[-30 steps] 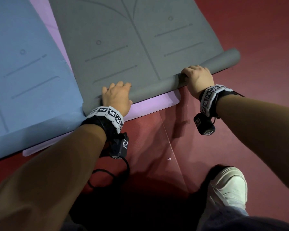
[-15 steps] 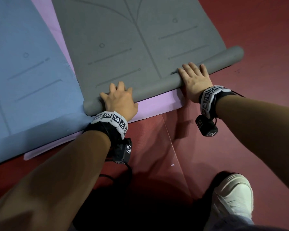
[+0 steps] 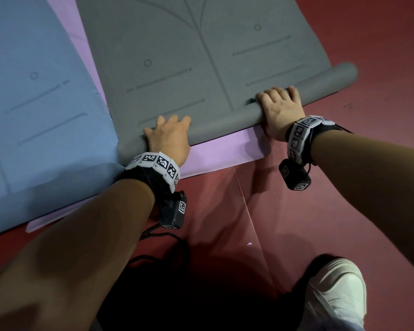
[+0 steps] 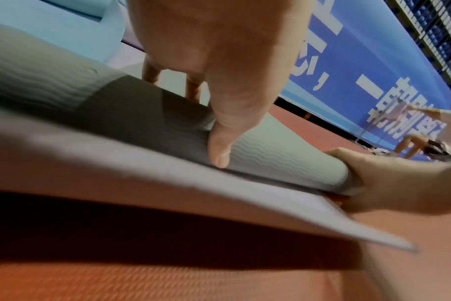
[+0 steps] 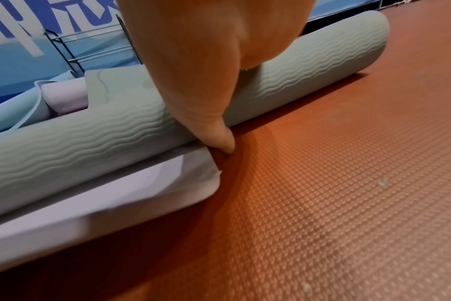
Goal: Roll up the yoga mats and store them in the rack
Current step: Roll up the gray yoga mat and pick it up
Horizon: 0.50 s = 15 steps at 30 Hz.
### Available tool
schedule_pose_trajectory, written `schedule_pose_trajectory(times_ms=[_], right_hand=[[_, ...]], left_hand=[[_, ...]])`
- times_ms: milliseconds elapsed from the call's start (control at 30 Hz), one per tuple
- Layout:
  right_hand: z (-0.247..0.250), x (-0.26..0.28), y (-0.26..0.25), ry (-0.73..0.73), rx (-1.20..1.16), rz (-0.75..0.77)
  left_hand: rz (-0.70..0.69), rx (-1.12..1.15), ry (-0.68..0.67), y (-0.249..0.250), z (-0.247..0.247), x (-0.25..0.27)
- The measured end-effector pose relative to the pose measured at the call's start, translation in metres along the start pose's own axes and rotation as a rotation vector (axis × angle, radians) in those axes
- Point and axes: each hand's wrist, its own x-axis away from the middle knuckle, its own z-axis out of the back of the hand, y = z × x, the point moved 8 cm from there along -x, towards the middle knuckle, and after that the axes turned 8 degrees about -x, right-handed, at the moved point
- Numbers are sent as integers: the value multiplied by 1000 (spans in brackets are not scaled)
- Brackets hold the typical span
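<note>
A grey yoga mat (image 3: 201, 68) lies flat on the floor, its near edge wound into a thin roll (image 3: 225, 123). My left hand (image 3: 170, 139) grips the roll near its left end, fingers draped over the top and thumb (image 4: 219, 150) on the near side. My right hand (image 3: 281, 111) grips the roll further right, fingers curled over it and thumb (image 5: 219, 134) down at the floor. The roll's wavy underside (image 5: 90, 146) shows in the right wrist view. A purple mat (image 3: 225, 154) lies under the grey one, and a blue mat (image 3: 34, 115) lies to the left.
Red textured flooring (image 3: 368, 32) surrounds the mats. My white shoe (image 3: 335, 290) stands at the lower right. A wire rack (image 5: 90, 51) stands beyond the mats' far ends, against a blue banner wall. Wrist camera cables trail on the floor below my left arm.
The grey roll has moved forward over the flat mat. My right fingers, flat half a second ago, now curl over the roll; my left hand has reached further over it.
</note>
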Motion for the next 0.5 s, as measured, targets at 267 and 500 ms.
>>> schedule_pose_trajectory(times_ms=[267,500], right_hand=[[17,-16,-8,72,-41,7],[27,-28,-6,-27,-127,20]], left_hand=[[-4,-7,-100,-6,3,-13],[5,-77,-55,2,-2,-5]])
